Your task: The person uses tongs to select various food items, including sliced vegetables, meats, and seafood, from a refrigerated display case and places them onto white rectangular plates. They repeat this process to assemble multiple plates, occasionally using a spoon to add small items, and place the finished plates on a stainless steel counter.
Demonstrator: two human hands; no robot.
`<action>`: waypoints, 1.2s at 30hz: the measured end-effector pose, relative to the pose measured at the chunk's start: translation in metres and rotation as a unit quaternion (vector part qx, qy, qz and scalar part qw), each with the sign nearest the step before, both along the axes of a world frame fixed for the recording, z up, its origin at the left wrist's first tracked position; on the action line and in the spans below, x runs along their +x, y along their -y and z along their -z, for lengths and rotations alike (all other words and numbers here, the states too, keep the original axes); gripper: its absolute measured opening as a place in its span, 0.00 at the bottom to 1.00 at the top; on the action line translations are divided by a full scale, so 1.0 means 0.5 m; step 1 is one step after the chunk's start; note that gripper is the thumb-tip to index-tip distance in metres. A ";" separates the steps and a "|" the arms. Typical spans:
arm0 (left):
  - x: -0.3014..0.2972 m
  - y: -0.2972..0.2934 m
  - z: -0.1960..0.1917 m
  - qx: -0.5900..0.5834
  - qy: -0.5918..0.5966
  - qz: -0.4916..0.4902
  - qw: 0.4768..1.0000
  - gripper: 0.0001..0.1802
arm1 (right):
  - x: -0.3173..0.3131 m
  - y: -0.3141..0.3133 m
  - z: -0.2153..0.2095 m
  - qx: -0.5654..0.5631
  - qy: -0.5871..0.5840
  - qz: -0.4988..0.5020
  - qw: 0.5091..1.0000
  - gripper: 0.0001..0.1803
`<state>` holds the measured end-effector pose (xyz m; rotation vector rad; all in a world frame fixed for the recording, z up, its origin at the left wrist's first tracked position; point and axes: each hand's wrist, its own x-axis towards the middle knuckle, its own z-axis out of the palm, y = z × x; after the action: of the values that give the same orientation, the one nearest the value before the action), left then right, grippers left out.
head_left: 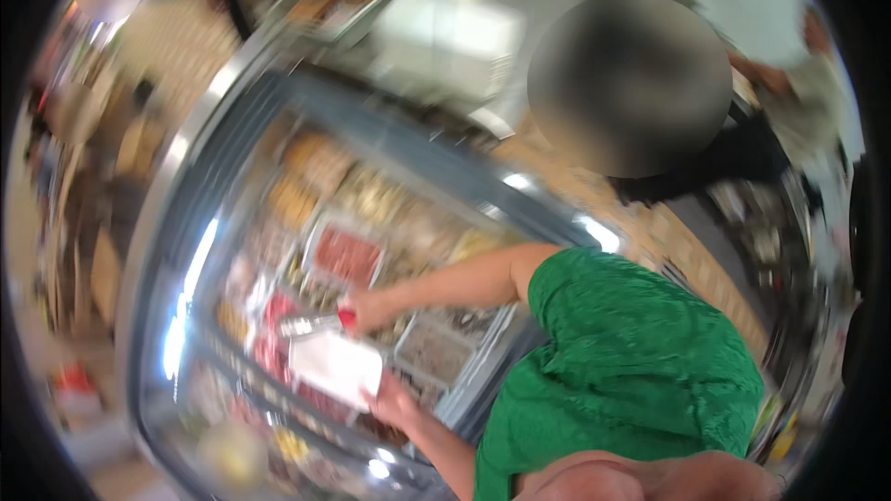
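A white tray, shallow and rectangular, is gripped along its near edge by my left hand. My right hand closes round the red handle of what looks like metal tongs, though motion blur hides their exact shape. The metal end reaches over the far edge of the tray, beside reddish pieces of food that look like raw meat. Whether anything sits between the tongs' tips, I cannot tell. Both arms reach into a display case; a container of pink minced food lies just beyond my right hand.
Glass and a grey frame edge the case, which holds several food trays, including a brownish one. A white box-like object stands on the counter behind. A person in dark clothing is at the upper right, and another beyond.
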<state>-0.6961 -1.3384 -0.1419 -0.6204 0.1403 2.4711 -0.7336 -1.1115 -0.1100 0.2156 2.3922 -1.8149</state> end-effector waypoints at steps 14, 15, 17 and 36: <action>0.301 -0.166 -0.274 -0.154 -0.240 0.324 0.902 0.27 | 0.738 -0.027 -0.233 -0.248 0.028 0.386 0.888 0.13; 0.321 -0.183 -0.285 -0.150 -0.258 0.346 0.890 0.27 | 0.750 -0.021 -0.233 -0.271 0.008 0.403 0.874 0.12; 0.362 -0.220 -0.312 -0.129 -0.306 0.373 0.866 0.26 | 0.767 -0.025 -0.238 -0.328 -0.021 0.426 0.843 0.10; 0.507 -0.499 -0.330 -0.206 -0.236 0.328 0.891 0.26 | 0.770 -0.392 -0.243 -0.492 -0.085 0.435 0.749 0.10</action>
<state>-0.4424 -1.0888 0.0233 -0.0746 0.9251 1.8712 -0.3488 -0.9155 0.0116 1.1812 1.0211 -3.2827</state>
